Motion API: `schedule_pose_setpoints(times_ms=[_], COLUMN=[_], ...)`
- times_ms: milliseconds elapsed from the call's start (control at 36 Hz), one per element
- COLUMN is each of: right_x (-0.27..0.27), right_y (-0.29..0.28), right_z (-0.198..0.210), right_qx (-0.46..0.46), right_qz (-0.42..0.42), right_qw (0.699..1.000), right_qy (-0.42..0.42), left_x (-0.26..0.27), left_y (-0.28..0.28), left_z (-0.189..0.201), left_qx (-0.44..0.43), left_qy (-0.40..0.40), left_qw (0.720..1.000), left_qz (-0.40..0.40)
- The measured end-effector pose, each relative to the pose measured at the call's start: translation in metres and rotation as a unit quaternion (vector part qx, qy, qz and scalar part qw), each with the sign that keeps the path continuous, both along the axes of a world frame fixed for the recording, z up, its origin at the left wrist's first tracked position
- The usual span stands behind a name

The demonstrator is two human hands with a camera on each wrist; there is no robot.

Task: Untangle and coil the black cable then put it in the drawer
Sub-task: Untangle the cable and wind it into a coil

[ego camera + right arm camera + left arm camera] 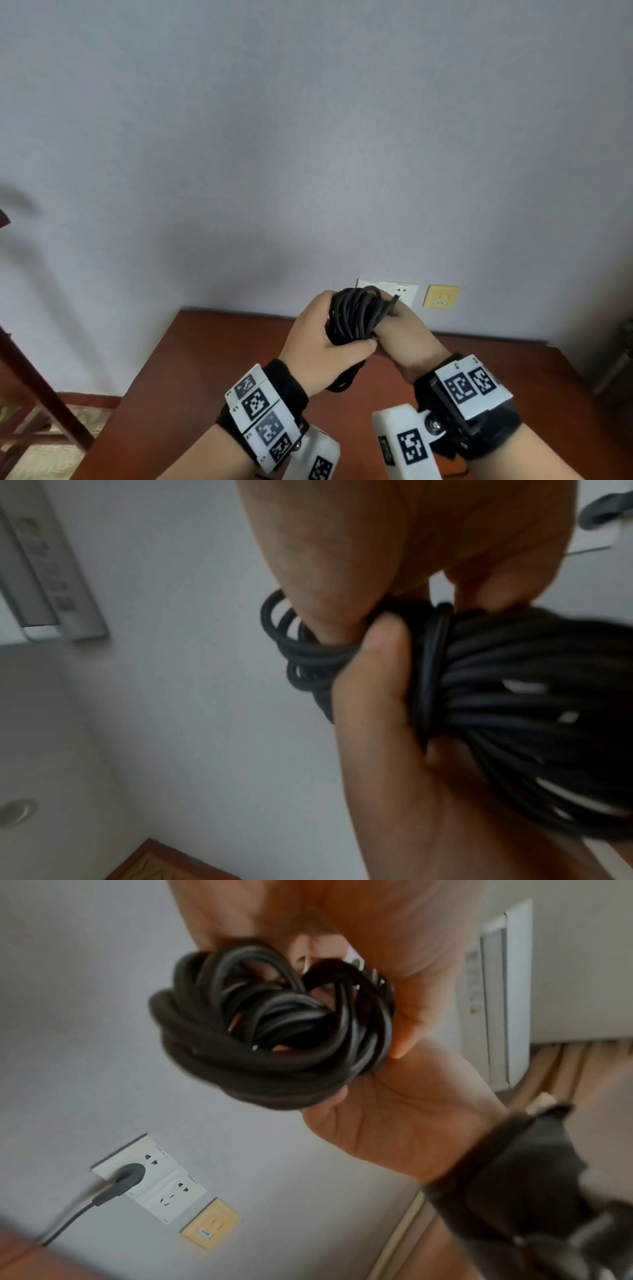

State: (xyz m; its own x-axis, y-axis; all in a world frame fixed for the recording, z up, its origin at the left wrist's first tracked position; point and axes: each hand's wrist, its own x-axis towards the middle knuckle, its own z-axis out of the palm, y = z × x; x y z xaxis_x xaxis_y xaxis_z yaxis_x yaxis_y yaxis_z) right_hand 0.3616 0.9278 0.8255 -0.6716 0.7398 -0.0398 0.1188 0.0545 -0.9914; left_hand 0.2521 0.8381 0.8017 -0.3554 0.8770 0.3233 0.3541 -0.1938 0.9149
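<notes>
The black cable (356, 313) is wound into a tight bundle and held up above the brown table (205, 377). My left hand (320, 337) grips the bundle from the left, its thumb wrapped across the strands. My right hand (402, 330) holds it from the right, fingers curled on the strands. A loop of the cable hangs below the hands. The left wrist view shows the coil (267, 1034) end-on between both hands. The right wrist view shows the strands (507, 702) bunched under a thumb (380, 653). No drawer is in view.
White wall sockets (404, 293) and a yellow wall plate (441, 296) sit on the wall just behind the hands. A grey plug (130, 1175) sits in one socket. A dark wooden frame (37, 380) stands at the left.
</notes>
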Motion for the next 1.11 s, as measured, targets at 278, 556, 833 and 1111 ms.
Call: schedule_pose_setpoints(times_ms=[278, 556, 833, 1111], right_x=[-0.006, -0.02, -0.011, 0.032], right_y=[-0.014, -0.022, -0.031, -0.048], right_z=[0.001, -0.003, -0.007, -0.027], right_qx=[-0.145, -0.091, -0.091, -0.097], right_qz=[0.022, 0.018, 0.045, 0.142], right_qw=[0.984, 0.993, 0.993, 0.984], right_qy=[0.103, 0.071, 0.06, 0.036], left_x=[-0.014, -0.026, -0.029, 0.01], left_y=[-0.008, -0.015, -0.022, -0.027], left_z=[0.015, -0.005, 0.0, 0.007], left_qx=[0.026, 0.0, -0.003, 0.052], left_qy=[0.048, 0.136, 0.051, -0.227], left_qw=[0.999, 0.991, 0.998, 0.964], left_qz=[0.006, -0.01, 0.024, 0.126])
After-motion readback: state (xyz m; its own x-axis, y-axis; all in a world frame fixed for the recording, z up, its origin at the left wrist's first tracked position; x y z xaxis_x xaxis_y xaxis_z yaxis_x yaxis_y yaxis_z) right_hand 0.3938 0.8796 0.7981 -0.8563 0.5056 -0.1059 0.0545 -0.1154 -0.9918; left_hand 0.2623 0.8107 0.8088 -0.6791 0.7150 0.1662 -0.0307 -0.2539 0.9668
